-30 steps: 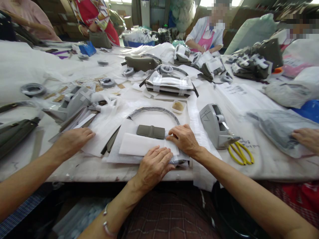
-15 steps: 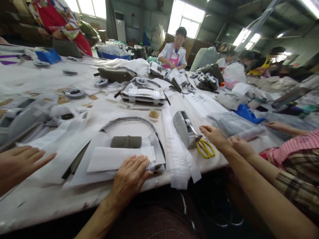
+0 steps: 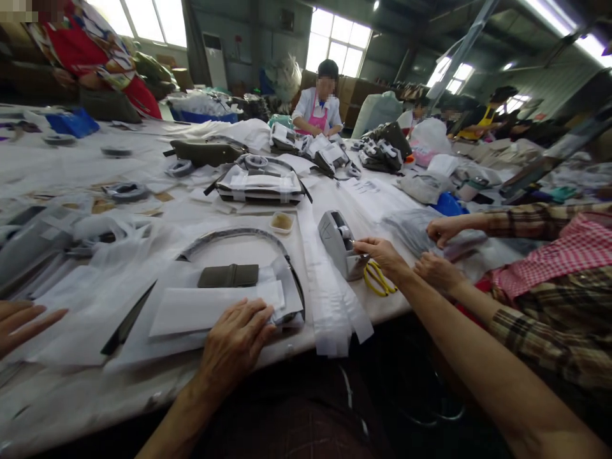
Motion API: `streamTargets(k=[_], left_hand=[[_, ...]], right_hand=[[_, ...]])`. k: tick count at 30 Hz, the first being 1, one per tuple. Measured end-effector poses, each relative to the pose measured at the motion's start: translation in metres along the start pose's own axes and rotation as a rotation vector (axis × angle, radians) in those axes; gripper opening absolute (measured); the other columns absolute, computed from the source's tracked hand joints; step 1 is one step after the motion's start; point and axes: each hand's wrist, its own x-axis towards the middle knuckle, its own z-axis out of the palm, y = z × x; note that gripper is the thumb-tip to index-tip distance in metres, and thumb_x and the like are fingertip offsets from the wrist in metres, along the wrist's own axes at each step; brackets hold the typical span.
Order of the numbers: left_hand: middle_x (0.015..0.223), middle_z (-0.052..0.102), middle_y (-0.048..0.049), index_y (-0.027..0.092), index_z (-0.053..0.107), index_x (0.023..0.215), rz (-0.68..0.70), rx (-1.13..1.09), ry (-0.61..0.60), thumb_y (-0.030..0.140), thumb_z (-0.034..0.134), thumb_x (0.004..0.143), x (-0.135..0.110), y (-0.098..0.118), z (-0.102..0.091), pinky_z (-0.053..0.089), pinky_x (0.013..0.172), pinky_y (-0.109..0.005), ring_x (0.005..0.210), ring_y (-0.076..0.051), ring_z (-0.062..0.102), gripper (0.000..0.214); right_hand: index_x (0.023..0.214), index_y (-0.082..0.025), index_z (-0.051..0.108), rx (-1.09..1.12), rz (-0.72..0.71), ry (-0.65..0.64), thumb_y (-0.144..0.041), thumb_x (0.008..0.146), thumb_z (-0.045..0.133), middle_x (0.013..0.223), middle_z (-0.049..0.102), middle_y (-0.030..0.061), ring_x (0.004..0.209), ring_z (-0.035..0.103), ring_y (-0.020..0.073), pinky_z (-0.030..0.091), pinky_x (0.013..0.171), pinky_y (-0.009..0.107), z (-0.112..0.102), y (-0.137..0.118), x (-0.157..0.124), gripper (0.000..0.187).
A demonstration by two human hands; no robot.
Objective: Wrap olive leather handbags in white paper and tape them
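Observation:
My left hand (image 3: 236,331) lies flat with fingers stretched over a folded white paper sheet (image 3: 191,311), pressing it against a dark bag. The bag's curved, wrapped strap (image 3: 229,233) arches behind, and an olive flap piece (image 3: 228,275) shows above the sheet. My right hand (image 3: 382,254) pinches at the front of a grey tape dispenser (image 3: 336,239); its fingertips seem to hold the end of the clear tape, which is hard to see. Yellow-handled snips (image 3: 377,279) lie just below that hand.
White plastic strips (image 3: 332,325) hang over the table edge. Behind them are a small dish (image 3: 283,222) and a wrapped bag (image 3: 261,185). A co-worker's hand (image 3: 14,325) reaches in at left; another co-worker's hands (image 3: 442,271) work close on my right.
My right hand has moved left, up to the dispenser. My left hand stays on the paper. The left co-worker's hand has drawn back, and the view has shifted slightly.

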Motion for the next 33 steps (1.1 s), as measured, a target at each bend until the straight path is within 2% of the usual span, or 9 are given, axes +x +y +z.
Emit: streamTargets(k=[6, 13, 16, 18, 21, 25, 27, 29, 33], left_hand=[[0.111, 0.071, -0.0041, 0.021, 0.063, 0.116, -0.004, -0.021, -0.026, 0.028, 0.052, 0.098, 0.001, 0.000, 0.000, 0.048, 0.100, -0.039, 0.104, -0.022, 0.065, 0.022], [0.110, 0.071, -0.0044, 0.021, 0.064, 0.114, -0.029, -0.048, -0.016, 0.029, 0.052, 0.098, 0.002, 0.002, 0.000, 0.048, 0.100, -0.040, 0.103, -0.022, 0.066, 0.021], [0.110, 0.071, -0.0044, 0.021, 0.064, 0.114, -0.055, -0.081, -0.030, 0.029, 0.052, 0.098, 0.002, 0.004, -0.003, 0.048, 0.100, -0.040, 0.102, -0.021, 0.066, 0.021], [0.109, 0.071, -0.0041, 0.021, 0.064, 0.113, -0.078, -0.117, -0.045, 0.030, 0.052, 0.098, 0.002, 0.006, -0.005, 0.048, 0.101, -0.040, 0.102, -0.021, 0.066, 0.021], [0.109, 0.071, -0.0042, 0.020, 0.064, 0.110, -0.111, -0.157, -0.056, 0.031, 0.053, 0.098, 0.002, 0.008, -0.006, 0.049, 0.101, -0.040, 0.103, -0.020, 0.066, 0.021], [0.110, 0.071, -0.0052, 0.019, 0.063, 0.112, -0.138, -0.164, -0.081, 0.032, 0.056, 0.096, 0.001, 0.007, -0.003, 0.049, 0.102, -0.043, 0.106, -0.022, 0.066, 0.022], [0.109, 0.071, -0.0055, 0.019, 0.062, 0.113, -0.150, -0.166, -0.097, 0.033, 0.056, 0.096, 0.000, 0.007, -0.003, 0.048, 0.103, -0.043, 0.107, -0.022, 0.065, 0.023], [0.108, 0.071, -0.0056, 0.020, 0.062, 0.112, -0.156, -0.177, -0.105, 0.033, 0.055, 0.096, 0.000, 0.007, -0.003, 0.047, 0.104, -0.043, 0.109, -0.022, 0.065, 0.022], [0.104, 0.071, -0.0051, 0.019, 0.062, 0.111, -0.151, -0.198, -0.069, 0.032, 0.054, 0.097, 0.001, 0.007, -0.003, 0.047, 0.104, -0.042, 0.106, -0.021, 0.066, 0.020]], right_hand=[[0.063, -0.019, 0.061, 0.104, -0.058, 0.159, -0.040, 0.061, 0.072, 0.057, 0.058, -0.0031, 0.055, 0.048, 0.0103, 0.039, 0.057, 0.025, -0.005, -0.009, -0.023, 0.023], [0.048, -0.020, 0.051, 0.062, 0.089, 0.185, -0.040, 0.049, 0.078, 0.045, 0.046, -0.0038, 0.042, 0.034, 0.0078, 0.024, 0.041, 0.024, -0.011, 0.036, -0.055, 0.034], [0.052, -0.018, 0.056, -0.004, 0.099, 0.136, -0.043, 0.052, 0.081, 0.047, 0.050, -0.0025, 0.044, 0.038, 0.0088, 0.027, 0.043, 0.025, -0.012, 0.041, -0.064, 0.035], [0.059, -0.017, 0.062, -0.102, 0.046, 0.018, -0.046, 0.060, 0.079, 0.055, 0.055, -0.0010, 0.051, 0.044, 0.0109, 0.032, 0.048, 0.025, -0.007, 0.027, -0.069, 0.034], [0.073, -0.017, 0.069, -0.298, -0.072, -0.327, -0.046, 0.072, 0.074, 0.068, 0.063, 0.0007, 0.065, 0.053, 0.0140, 0.041, 0.060, 0.026, 0.021, -0.015, -0.071, 0.030], [0.079, -0.018, 0.072, -0.543, -0.222, -0.868, -0.041, 0.078, 0.068, 0.076, 0.068, 0.0010, 0.072, 0.058, 0.0158, 0.044, 0.068, 0.027, 0.094, -0.080, -0.068, 0.023], [0.079, -0.018, 0.073, -0.715, -0.305, -1.066, -0.036, 0.078, 0.066, 0.073, 0.068, -0.0006, 0.071, 0.059, 0.0150, 0.043, 0.065, 0.025, 0.133, -0.102, -0.063, 0.019], [0.080, -0.020, 0.074, -0.933, -0.420, -1.199, -0.032, 0.076, 0.068, 0.070, 0.068, -0.0024, 0.066, 0.059, 0.0136, 0.040, 0.061, 0.024, 0.168, -0.113, -0.054, 0.015], [0.081, -0.022, 0.076, -1.406, -0.690, -1.310, -0.029, 0.071, 0.072, 0.075, 0.073, -0.0017, 0.067, 0.061, 0.0147, 0.036, 0.063, 0.026, 0.218, -0.116, -0.040, 0.013]])
